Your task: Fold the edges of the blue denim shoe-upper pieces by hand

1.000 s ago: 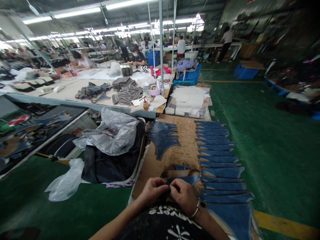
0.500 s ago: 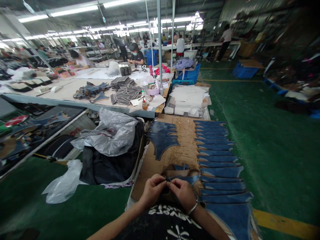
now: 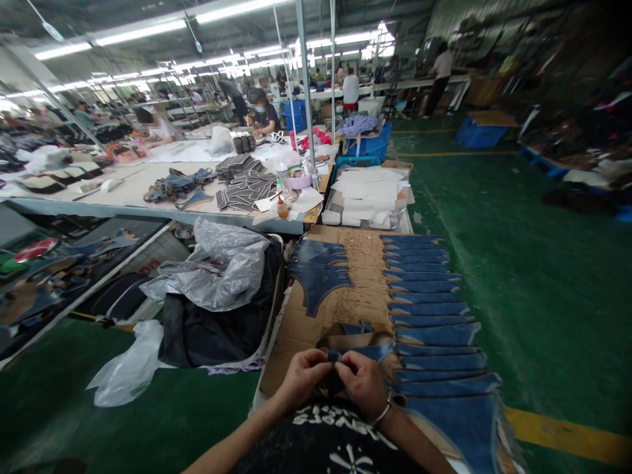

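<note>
My left hand (image 3: 307, 376) and my right hand (image 3: 363, 382) meet close to my body, at the near end of a cardboard-covered table (image 3: 281, 342). Thumbs and fingertips of both pinch the edge of a dark blue leather piece (image 3: 334, 355); its lower part is hidden behind the hands. Just beyond them lie loose blue pieces with a tan underside (image 3: 358, 339). To the right runs a long overlapping row of blue leather pieces (image 3: 434, 339). Farther off on the left side of the cardboard is a smaller stack of blue cut pieces (image 3: 318, 270).
Left of the table stands a bin with black cloth (image 3: 207, 332) and a grey plastic bag (image 3: 227, 263). Behind is a long worktable (image 3: 128, 187) with grey cut pieces (image 3: 247, 187) and a glue bottle (image 3: 282, 207). White sheets (image 3: 368, 191) fill a crate. Co-workers sit farther back.
Both hands stay together with the leather piece between them; the fingers have shifted slightly and more of its blue edge shows. The view has tilted a little.
</note>
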`<state>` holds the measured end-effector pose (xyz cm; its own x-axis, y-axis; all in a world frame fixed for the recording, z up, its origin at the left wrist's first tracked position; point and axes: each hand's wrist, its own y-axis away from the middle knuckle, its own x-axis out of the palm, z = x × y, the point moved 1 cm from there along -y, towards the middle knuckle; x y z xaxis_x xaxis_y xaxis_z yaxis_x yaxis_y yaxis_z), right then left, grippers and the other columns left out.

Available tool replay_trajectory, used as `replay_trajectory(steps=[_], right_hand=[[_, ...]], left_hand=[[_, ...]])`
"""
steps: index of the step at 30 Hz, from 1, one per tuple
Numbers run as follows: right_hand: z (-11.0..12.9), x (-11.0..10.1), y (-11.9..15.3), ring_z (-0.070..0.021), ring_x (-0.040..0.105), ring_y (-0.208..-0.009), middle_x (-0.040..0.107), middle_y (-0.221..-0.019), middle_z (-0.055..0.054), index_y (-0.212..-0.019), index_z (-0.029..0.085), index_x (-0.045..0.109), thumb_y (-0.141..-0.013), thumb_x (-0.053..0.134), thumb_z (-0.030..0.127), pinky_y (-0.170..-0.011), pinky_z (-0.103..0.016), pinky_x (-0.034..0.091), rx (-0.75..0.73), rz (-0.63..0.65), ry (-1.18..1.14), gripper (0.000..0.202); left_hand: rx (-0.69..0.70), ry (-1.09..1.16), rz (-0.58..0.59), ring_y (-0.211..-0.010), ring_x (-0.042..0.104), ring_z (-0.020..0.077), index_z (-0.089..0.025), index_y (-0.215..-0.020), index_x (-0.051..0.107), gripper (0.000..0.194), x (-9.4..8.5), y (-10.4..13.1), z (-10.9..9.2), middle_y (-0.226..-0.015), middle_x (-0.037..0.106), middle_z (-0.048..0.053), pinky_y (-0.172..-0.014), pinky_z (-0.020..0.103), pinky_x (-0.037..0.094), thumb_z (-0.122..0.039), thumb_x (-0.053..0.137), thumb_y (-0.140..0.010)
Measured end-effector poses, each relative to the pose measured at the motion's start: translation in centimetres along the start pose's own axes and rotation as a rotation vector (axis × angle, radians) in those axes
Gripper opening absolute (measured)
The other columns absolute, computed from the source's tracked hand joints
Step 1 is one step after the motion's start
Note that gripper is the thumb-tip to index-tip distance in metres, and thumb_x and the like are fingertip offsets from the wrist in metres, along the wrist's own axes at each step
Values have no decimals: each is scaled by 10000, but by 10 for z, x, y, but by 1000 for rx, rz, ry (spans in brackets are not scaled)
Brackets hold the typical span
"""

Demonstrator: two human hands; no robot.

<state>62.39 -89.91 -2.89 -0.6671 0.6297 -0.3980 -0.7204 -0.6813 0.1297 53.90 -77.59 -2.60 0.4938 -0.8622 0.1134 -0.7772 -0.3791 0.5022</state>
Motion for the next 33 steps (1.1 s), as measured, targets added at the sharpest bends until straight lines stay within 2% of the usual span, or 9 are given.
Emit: replay_trajectory(steps=[2, 6, 8, 12, 18, 24, 27, 30, 33], right_hand=[[-2, -2, 1, -136, 529, -586, 592, -602, 3, -679, 177, 610, -794, 497, 409, -538, -238, 407, 49, 62, -138, 283], [-5, -4, 1, -176, 599, -755, 669, -771, -28, -913, 174, 652, -808, 475, 460, -665, -271, 465, 84, 193, -380, 353], [-6, -5, 1, -175, 597, -749, 665, -757, -24, -844, 165, 671, -775, 534, 444, -667, -267, 460, 67, 187, -318, 319], [-6, -5, 2, -135, 539, -594, 609, -593, 11, -623, 153, 643, -746, 570, 378, -542, -233, 407, 76, 151, -166, 267], [-4, -7, 6, -147, 557, -654, 650, -694, -10, -763, 161, 657, -779, 515, 306, -587, -241, 426, 19, 130, -196, 204], [-7, -2, 7, -148, 544, -640, 622, -647, -9, -716, 158, 626, -786, 524, 340, -561, -239, 418, 27, 87, -204, 220], [-10, 0, 6, -144, 549, -621, 635, -657, -7, -792, 149, 647, -785, 533, 409, -555, -243, 431, 103, 150, -388, 283], [-11, 0, 3, -153, 577, -672, 662, -729, -13, -867, 148, 665, -756, 572, 444, -624, -263, 459, 141, 286, -540, 329], [-9, 0, 0, -143, 574, -641, 647, -685, -1, -779, 144, 677, -722, 601, 471, -612, -259, 452, 163, 344, -566, 341]], left_hand=[[15, 74, -5, -471, 461, 76, -125, -678, 580, 253, 0, 1, 1, -542, 527, -38, -469, 196, 369, -321, 700, -574], [42, 116, -15, -456, 447, 64, -133, -668, 554, 283, 3, 4, 2, -539, 519, -49, -439, 180, 353, -333, 725, -564], [46, 104, -8, -439, 433, 58, -134, -634, 534, 293, 7, 6, 2, -514, 496, -58, -422, 177, 346, -331, 734, -552], [50, 108, -20, -407, 414, 52, -143, -601, 499, 334, 13, 8, 5, -487, 452, -75, -387, 174, 337, -350, 751, -530], [4, 192, 81, -381, 445, 58, -156, -745, 513, 362, 14, 6, 13, -522, 511, -67, -371, 178, 375, -387, 734, -574], [18, 240, 116, -393, 475, 59, -162, -807, 503, 396, 14, 5, 14, -562, 528, -67, -384, 174, 394, -391, 735, -582], [66, 215, 103, -394, 470, 55, -161, -819, 497, 370, 13, 4, 8, -549, 525, -72, -391, 170, 394, -363, 724, -609], [45, 144, 111, -381, 476, 61, -160, -834, 494, 372, 9, 3, 6, -537, 534, -71, -385, 173, 400, -340, 729, -609], [5, 121, 139, -381, 506, 81, -155, -858, 496, 386, 3, 2, 8, -521, 542, -66, -392, 184, 411, -316, 736, -602]])
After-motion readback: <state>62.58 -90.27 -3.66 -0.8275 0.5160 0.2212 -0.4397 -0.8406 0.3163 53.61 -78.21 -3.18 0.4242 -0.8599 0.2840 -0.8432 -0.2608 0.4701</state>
